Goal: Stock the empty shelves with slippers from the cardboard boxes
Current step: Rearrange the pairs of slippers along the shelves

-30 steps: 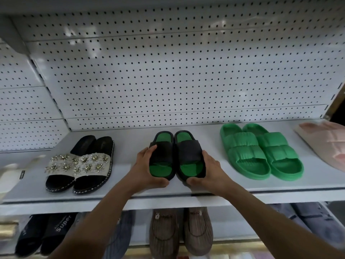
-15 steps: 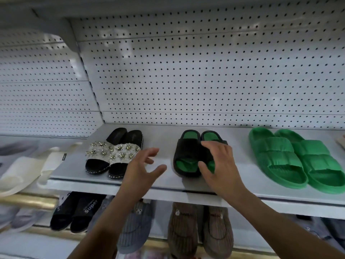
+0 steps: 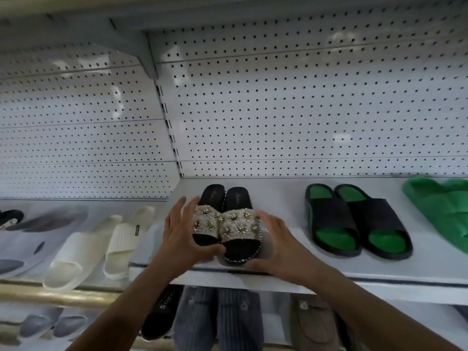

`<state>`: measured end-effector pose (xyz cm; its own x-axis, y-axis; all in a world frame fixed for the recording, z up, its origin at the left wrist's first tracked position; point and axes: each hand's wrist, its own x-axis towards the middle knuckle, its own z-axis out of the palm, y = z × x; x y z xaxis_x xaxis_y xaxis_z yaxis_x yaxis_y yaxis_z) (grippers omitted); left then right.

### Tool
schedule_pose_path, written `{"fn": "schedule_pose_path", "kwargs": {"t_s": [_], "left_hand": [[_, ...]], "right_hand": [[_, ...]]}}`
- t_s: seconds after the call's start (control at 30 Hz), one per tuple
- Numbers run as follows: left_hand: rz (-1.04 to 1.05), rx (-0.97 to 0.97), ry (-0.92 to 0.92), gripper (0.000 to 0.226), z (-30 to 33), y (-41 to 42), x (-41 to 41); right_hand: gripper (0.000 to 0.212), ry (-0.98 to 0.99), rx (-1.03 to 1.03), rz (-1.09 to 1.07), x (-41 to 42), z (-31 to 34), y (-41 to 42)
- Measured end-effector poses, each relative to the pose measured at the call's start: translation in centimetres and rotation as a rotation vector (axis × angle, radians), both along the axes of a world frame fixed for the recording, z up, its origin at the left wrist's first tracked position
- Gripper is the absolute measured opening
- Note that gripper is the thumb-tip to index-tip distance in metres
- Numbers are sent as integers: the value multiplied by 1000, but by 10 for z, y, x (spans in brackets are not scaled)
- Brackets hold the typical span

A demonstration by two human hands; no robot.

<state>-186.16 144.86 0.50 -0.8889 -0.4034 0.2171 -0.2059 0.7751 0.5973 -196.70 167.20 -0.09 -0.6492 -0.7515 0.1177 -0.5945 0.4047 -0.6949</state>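
A pair of black slippers with beige jewelled straps (image 3: pixel 228 224) stands on the white shelf (image 3: pixel 291 271) near its left end. My left hand (image 3: pixel 183 236) cups the pair's left side, thumb under the front of the soles. My right hand (image 3: pixel 276 245) presses against the right side and front of the pair. To the right stands a black pair with green insoles (image 3: pixel 354 221), untouched. A bright green ridged pair (image 3: pixel 440 209) is partly cut off at the right edge.
White perforated back panels rise behind the shelf. On the neighbouring bay to the left lie cream slippers (image 3: pixel 101 249) and grey ones. The lower shelf holds black "Super" slippers (image 3: pixel 162 315), grey ribbed ones (image 3: pixel 220 323) and a brown pair (image 3: pixel 314 325).
Both hands left the black-and-green pair and moved left onto the jewelled pair, closing around it. The view has swung left.
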Motion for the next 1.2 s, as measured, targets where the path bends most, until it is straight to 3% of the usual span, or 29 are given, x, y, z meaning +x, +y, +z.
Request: {"fn": "schedule_pose_path", "kwargs": {"t_s": [0.1,0.2,0.4,0.73,1.0,1.2], "left_hand": [[-119,56,-113,128,-7,-25,-7],[-200,75,-107,126,-11,-39,-16],[-213,64,-65,121,-12,-52,-33],[-185,15,-38,117,-15,-58,-33],[-101,-83,-16,113,-15,-48,-32],[-163,2,-39,111,-12,-60,-33]], "right_hand": [[116,-41,0,-38,3,-9,-18],[114,-86,-42,-98,5,-11,-29],[106,-120,-56,-143,-1,-6,-43],[125,-155,5,-173,-4,-7,-49],[119,28,55,-346,7,-17,-61],[120,61,94,-384,7,-17,-66]]}}
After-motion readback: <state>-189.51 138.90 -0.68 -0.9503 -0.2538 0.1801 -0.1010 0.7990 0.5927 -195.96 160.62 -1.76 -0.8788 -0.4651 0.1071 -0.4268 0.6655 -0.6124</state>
